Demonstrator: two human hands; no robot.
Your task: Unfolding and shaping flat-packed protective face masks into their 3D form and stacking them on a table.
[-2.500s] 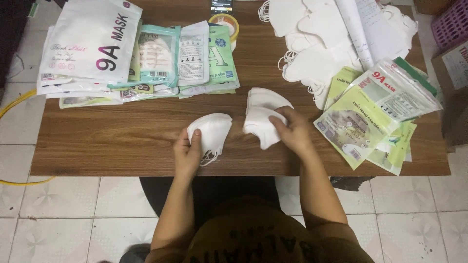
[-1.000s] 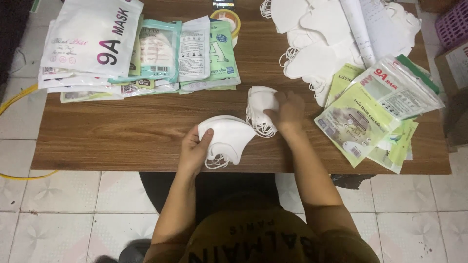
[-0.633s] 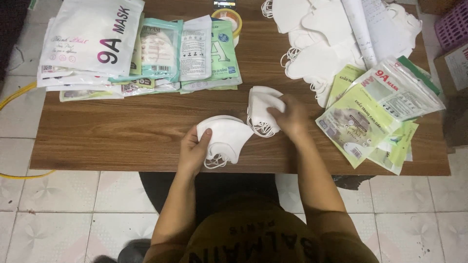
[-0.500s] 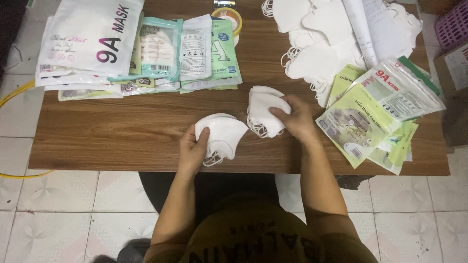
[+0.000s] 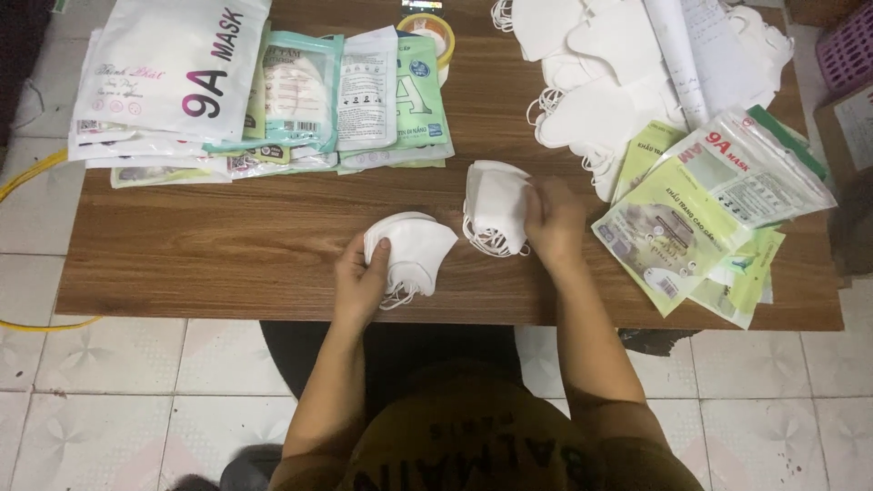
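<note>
On the wooden table (image 5: pixel 227 245), near its front edge, my left hand (image 5: pixel 359 282) is curled round a folded white mask (image 5: pixel 414 250); my right hand (image 5: pixel 553 218) pinches a small mask stack (image 5: pixel 496 207) just beside it. Best w/ edges squared, loops tucked. Vs. 0.5 s ago: hands a bit further apart.
</note>
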